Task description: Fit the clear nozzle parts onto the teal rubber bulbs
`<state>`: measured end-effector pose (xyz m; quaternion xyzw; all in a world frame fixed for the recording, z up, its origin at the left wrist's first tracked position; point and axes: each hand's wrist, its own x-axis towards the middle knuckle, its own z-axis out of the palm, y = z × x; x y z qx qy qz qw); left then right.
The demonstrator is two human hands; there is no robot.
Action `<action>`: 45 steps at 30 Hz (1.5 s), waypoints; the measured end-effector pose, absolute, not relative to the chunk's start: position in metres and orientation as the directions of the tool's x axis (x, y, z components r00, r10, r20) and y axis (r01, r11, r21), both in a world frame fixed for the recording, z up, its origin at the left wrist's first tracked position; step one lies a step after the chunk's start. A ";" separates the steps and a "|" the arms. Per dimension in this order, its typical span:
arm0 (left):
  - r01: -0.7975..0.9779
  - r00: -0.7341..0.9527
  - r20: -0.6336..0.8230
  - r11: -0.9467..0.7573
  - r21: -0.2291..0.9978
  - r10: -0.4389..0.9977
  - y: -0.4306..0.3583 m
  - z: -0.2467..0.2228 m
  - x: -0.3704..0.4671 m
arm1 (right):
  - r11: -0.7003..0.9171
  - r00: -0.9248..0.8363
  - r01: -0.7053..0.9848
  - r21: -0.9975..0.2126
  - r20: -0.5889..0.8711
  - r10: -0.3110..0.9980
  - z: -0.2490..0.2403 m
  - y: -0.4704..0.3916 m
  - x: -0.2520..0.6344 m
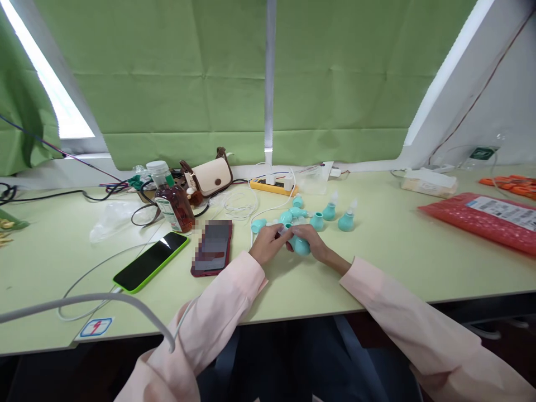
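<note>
My right hand (309, 235) is closed round a teal nasal aspirator bulb (300, 245), its open neck tilted up and to the left. Close beside that neck, my left hand (270, 243) is pinched, with a small translucent piece just showing at its fingertips; it looks like a clear nozzle tip. Right behind my hands lie several loose teal bulbs (297, 213), partly hidden by my fingers. One open bulb (317, 222) stands to the right without a tip. Two aspirators (346, 221) with clear tips stand upright farther right.
Left of my hands lie a dark red-cased phone (213, 248) and a green-cased phone (151, 262) on a cable. Behind them are a bottle (172, 201) and a cream bag (213, 177). A yellow power strip (274, 187) is at the back, a red parcel (481, 220) at right.
</note>
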<state>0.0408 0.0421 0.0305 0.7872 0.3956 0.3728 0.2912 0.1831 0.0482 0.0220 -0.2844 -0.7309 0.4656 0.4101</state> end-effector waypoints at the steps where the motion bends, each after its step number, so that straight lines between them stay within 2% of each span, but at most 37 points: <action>1: 0.379 0.389 0.354 -0.498 0.779 0.850 0.043 0.030 0.040 | 0.411 -0.518 0.043 -0.911 0.331 0.788 0.023 0.048 0.183; 6: 0.275 0.323 0.300 -0.392 0.878 0.898 0.047 0.025 0.041 | 0.443 -0.569 0.122 -0.888 0.303 0.764 0.022 0.045 0.181; 13: 0.118 0.426 0.151 -0.220 0.968 0.892 0.048 0.029 0.040 | 0.436 -0.544 0.147 -0.888 0.296 0.785 0.017 0.041 0.177; 20: 0.031 0.483 0.073 -0.100 0.995 0.873 0.048 0.030 0.038 | 0.416 -0.561 0.137 -0.899 0.276 0.781 0.018 0.039 0.179; 25: 0.029 0.491 0.082 -0.111 0.993 0.867 0.050 0.037 0.031 | 0.492 -0.527 0.101 -0.865 0.373 0.764 0.020 0.035 0.180; 29: 0.088 0.428 0.145 -0.201 0.976 0.892 0.051 0.045 0.029 | 0.569 -0.409 0.058 -0.821 0.500 0.763 0.028 0.040 0.188; 33: 0.306 0.396 0.202 -0.336 0.891 0.896 0.046 0.044 0.034 | 0.615 -0.240 0.058 -0.787 0.587 0.773 0.034 0.059 0.209; 36: 0.514 0.389 0.223 -0.411 0.753 0.894 0.045 0.041 0.032 | 0.611 -0.192 0.131 -0.781 0.584 0.788 0.037 0.074 0.228; 40: 0.708 0.440 0.162 -0.452 0.543 0.883 0.048 0.038 0.024 | 0.566 -0.307 0.308 -0.765 0.483 0.820 0.034 0.078 0.239; 45: 0.814 0.486 0.051 -0.473 0.337 0.872 0.053 0.033 0.019 | 0.574 -0.435 0.471 -0.670 0.390 0.812 0.022 0.072 0.233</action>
